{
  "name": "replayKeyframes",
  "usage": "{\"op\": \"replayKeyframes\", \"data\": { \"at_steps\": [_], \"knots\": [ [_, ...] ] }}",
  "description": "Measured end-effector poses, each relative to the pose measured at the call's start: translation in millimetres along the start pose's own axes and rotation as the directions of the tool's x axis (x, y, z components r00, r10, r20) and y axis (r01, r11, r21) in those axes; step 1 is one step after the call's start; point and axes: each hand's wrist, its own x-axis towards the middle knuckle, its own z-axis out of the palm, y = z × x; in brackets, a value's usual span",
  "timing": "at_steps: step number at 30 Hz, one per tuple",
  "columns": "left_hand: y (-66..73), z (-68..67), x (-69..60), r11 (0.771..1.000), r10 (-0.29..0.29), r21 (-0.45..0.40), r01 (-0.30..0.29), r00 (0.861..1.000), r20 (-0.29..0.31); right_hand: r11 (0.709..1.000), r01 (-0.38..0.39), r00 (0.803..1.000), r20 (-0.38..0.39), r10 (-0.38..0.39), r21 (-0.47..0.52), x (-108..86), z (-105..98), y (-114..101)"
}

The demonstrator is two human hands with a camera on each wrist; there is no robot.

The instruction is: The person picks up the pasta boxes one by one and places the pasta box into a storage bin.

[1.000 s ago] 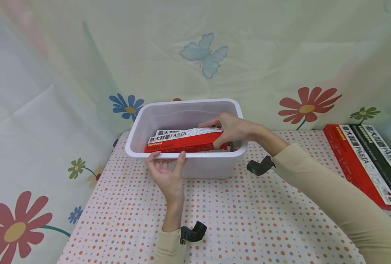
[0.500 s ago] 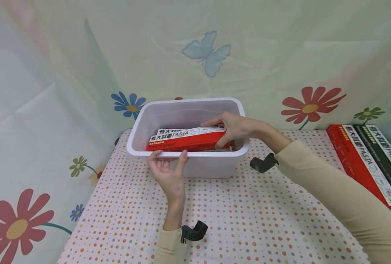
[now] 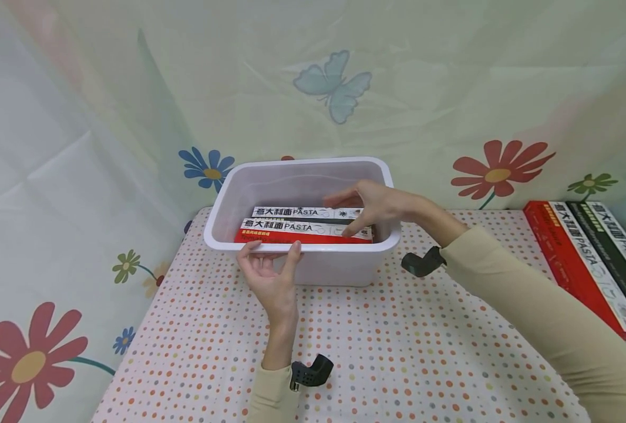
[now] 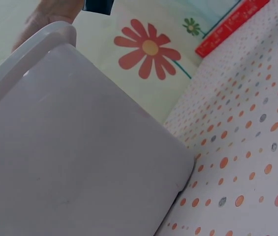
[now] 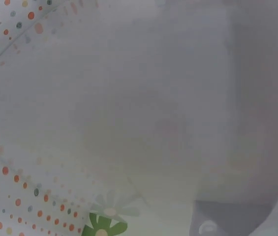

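A white plastic bin (image 3: pixel 339 265) stands on the table in the head view. Inside it lie a red pasta box (image 3: pixel 292 237) at the front and another pasta box (image 3: pixel 278 212) behind, white label sides up. My left hand (image 3: pixel 271 288) holds the bin's front rim, fingertips over the edge. Above the boxes my right hand (image 3: pixel 376 205) is spread, thumb over the red box's right end, fingers apart and not curled round it. In the left wrist view the bin's wall (image 4: pixel 79 137) fills much of the picture; the right wrist view shows mostly the bin's pale side (image 5: pixel 129 98).
At the table's right lie a red pasta box (image 3: pixel 572 264) and a dark pasta box (image 3: pixel 609 252) side by side. A flower-printed curtain (image 3: pixel 424 106) hangs behind the dotted tablecloth (image 3: pixel 366 352).
The red pasta box, tilted with its right end up in my right hand, now lies level in the bin. My right fingers have let go of it. The left hand stays on the rim.
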Motion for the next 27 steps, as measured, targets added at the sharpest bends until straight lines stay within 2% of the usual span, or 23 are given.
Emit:
{"op": "replayKeyframes", "data": {
  "at_steps": [3,6,9,12,15,18,22,24,27],
  "knots": [
    [-0.8,-0.1,-0.3,1.0,-0.008,0.0,0.008,1.0,0.003,0.998,0.008,0.999,-0.04,-0.005,0.069,-6.1,3,-2],
    [-1.0,-0.8,0.2,1.0,-0.004,0.007,0.004,1.0,0.008,0.992,0.047,0.995,-0.09,-0.037,0.115,-13.7,9,-6],
    [-1.0,-2.0,1.3,1.0,-0.004,0.009,0.003,1.0,0.011,0.984,0.087,0.986,-0.152,-0.063,0.156,-24.4,15,-12],
    [-2.1,-3.5,2.8,1.0,-0.01,-0.002,0.01,1.0,0.015,0.973,0.103,0.973,-0.223,-0.056,0.204,-39.8,20,-17],
    [-3.5,-5.7,4.1,1.0,-0.014,-0.008,0.014,1.0,0.01,0.971,0.114,0.96,-0.275,-0.053,0.209,-58.3,22,-21],
    [-4.2,-8.1,4.7,1.0,-0.021,-0.011,0.021,1.0,-0.002,0.979,0.112,0.945,-0.324,-0.052,0.172,-81.8,22,-23],
    [-3.1,-11.0,3.6,1.0,-0.025,-0.004,0.025,0.999,-0.02,0.996,0.049,0.909,-0.417,-0.013,0.076,-123.3,19,-11],
    [-2.3,-11.9,2.6,1.0,-0.02,0.003,0.02,1.0,-0.02,0.999,-0.026,0.877,-0.48,0.037,0.03,-147.2,16,2],
    [-1.6,-11.8,1.7,1.0,-0.013,0.004,0.013,1.0,-0.018,0.992,-0.124,0.821,-0.559,0.116,0.024,-186.1,11,29]
  ]
}}
